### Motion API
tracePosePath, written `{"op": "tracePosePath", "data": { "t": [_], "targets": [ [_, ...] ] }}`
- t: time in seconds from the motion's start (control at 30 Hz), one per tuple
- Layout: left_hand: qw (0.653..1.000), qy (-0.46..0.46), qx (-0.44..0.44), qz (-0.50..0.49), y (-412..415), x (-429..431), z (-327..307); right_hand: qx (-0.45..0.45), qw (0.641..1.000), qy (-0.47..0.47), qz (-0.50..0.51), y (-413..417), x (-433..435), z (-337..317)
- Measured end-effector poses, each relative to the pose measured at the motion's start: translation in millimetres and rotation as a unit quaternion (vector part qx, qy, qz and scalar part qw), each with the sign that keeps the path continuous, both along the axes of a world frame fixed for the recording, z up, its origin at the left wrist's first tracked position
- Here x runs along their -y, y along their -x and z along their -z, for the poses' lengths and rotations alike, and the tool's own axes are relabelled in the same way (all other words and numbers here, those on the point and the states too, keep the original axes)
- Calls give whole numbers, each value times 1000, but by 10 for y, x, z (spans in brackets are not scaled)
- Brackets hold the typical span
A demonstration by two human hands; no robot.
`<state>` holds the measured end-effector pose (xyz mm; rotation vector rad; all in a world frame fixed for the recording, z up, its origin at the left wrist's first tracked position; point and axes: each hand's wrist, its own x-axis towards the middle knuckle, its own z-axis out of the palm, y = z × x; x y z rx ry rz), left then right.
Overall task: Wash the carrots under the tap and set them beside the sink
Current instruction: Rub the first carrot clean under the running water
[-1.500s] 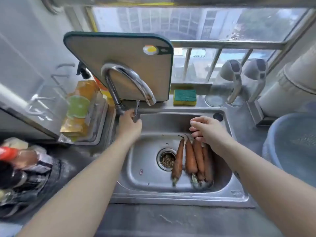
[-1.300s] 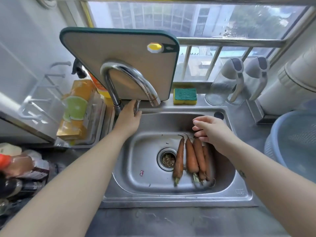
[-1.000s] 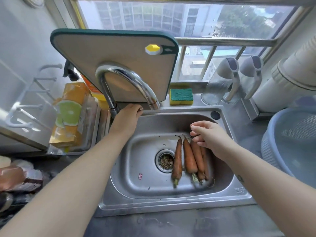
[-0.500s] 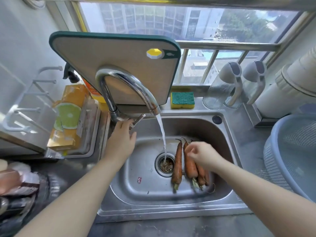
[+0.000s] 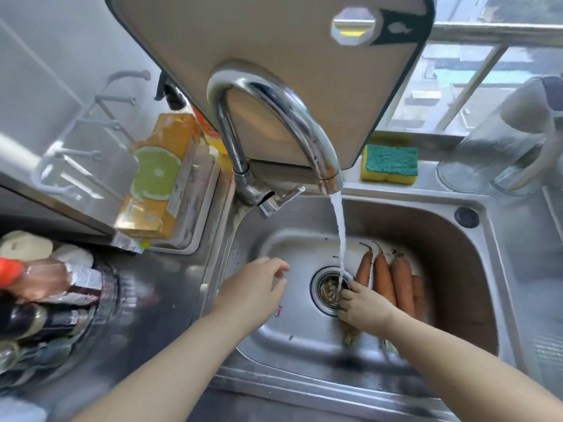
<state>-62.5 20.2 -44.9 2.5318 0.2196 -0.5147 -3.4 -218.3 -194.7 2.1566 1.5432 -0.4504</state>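
Several orange carrots (image 5: pixel 393 278) lie side by side in the steel sink (image 5: pixel 457 239), right of the drain (image 5: pixel 327 289). The chrome tap (image 5: pixel 274 117) runs, and its stream (image 5: pixel 340 236) falls onto the drain. My right hand (image 5: pixel 364 304) rests on the leftmost carrot at the drain's edge, fingers curled over it. Over the left part of the basin my left hand (image 5: pixel 256 287) hovers with its fingers apart, holding nothing. The tap lever (image 5: pixel 281 199) points toward the basin.
A cutting board (image 5: pixel 304 56) leans behind the tap. A green and yellow sponge (image 5: pixel 390 164) lies on the back ledge, with clear jugs (image 5: pixel 502 153) to its right. An orange carton (image 5: pixel 158 178) sits in a tray on the left. Bottles (image 5: pixel 39 287) crowd the left counter.
Water has started running from the tap. My left hand has left the lever and dropped over the basin. My right hand has come down onto the leftmost carrot. The view has moved closer.
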Motion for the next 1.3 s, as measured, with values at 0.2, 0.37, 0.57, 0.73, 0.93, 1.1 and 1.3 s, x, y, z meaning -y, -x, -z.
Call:
{"op": "tracePosePath", "data": {
  "t": [0.2, 0.37, 0.57, 0.73, 0.93, 1.1, 1.3],
  "targets": [
    [1000, 21, -21, -6, -61, 72, -20, -142, 961, -207, 117, -6, -6, -652],
    [978, 180, -69, -78, -127, 287, -62, -314, 729, -408, 452, 146, -99, -1438],
    [901, 389, -89, -170, -207, 802, -185, -372, 536, -496, 573, 91, -238, -1814],
    [879, 418, -74, -218, -188, 922, -78, -377, 433, -534, 621, 104, -437, -1746],
    [913, 360, -11, -191, -84, 820, 1, -382, 366, -564, 634, 117, -705, -1677],
    [924, 337, 24, -178, -26, 807, 96, -325, 314, -572, 685, 16, -903, -1653],
    [918, 323, 48, -224, -13, 801, 77, -406, 151, -561, 705, -1, -964, -1661]
  ]
}}
